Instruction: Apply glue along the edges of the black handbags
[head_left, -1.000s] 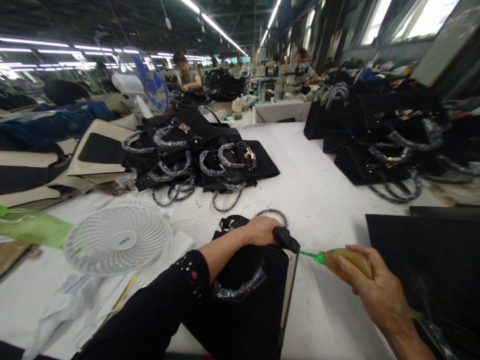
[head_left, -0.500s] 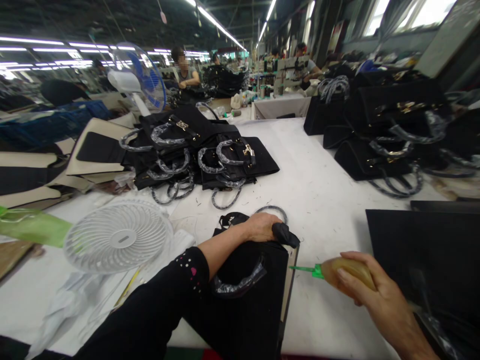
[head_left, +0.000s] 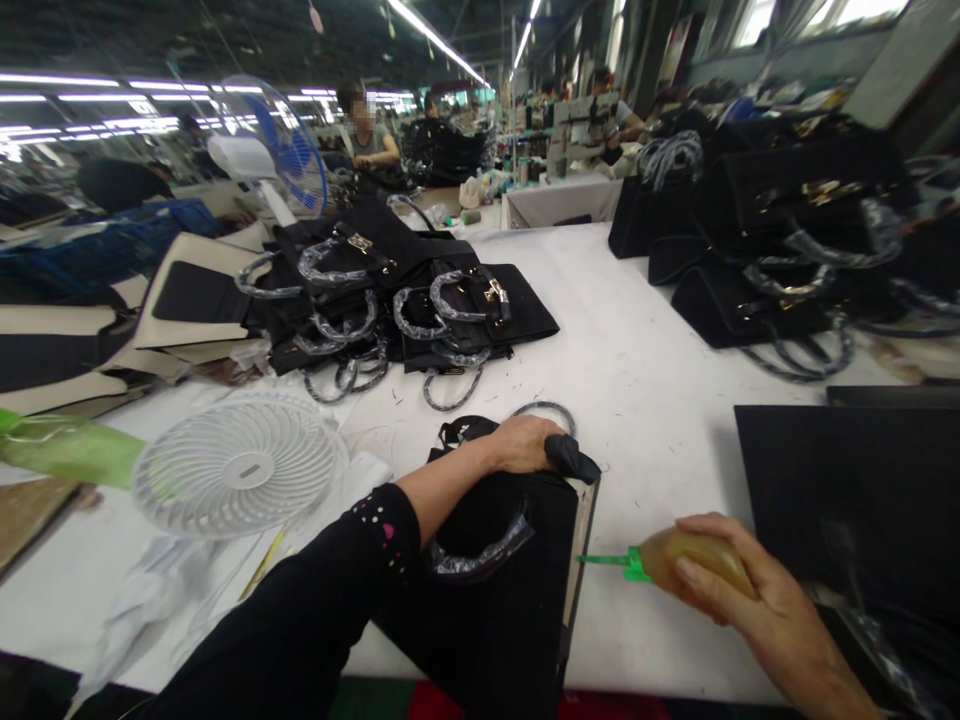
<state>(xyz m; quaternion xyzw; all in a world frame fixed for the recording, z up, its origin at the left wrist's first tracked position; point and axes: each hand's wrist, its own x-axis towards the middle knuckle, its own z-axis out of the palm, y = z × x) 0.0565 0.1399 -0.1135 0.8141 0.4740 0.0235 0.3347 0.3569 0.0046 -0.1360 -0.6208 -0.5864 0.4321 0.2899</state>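
Black handled bag (head_left: 495,620) is lying on the white surface (head_left: 622,400), the nearer left hand (head_left: 525,445) clamping its grip on a folded black flap (head_left: 571,458); the bag's long pale edge strip (head_left: 573,590) is running crosswise to the green nozzle (head_left: 606,560) of an amber squeeze bottle (head_left: 666,556) filling the clasped right hand (head_left: 765,600).

Left arm: long black sleeve with white dots and pink spots near the cuff (head_left: 300,610), reaching in from bottom left, angled up and right. Cuff pushed up, bare left forearm (head_left: 450,490) below it. Left hand (head_left: 525,443): back facing up, fingers curled down, tips hidden. Right arm: in from bottom right, bare right wrist (head_left: 814,655), angled up and left. Right hand (head_left: 765,600): half-curled grip, thumb along near side, index finger stretched along far side. Hands well apart, right one nearer the body.
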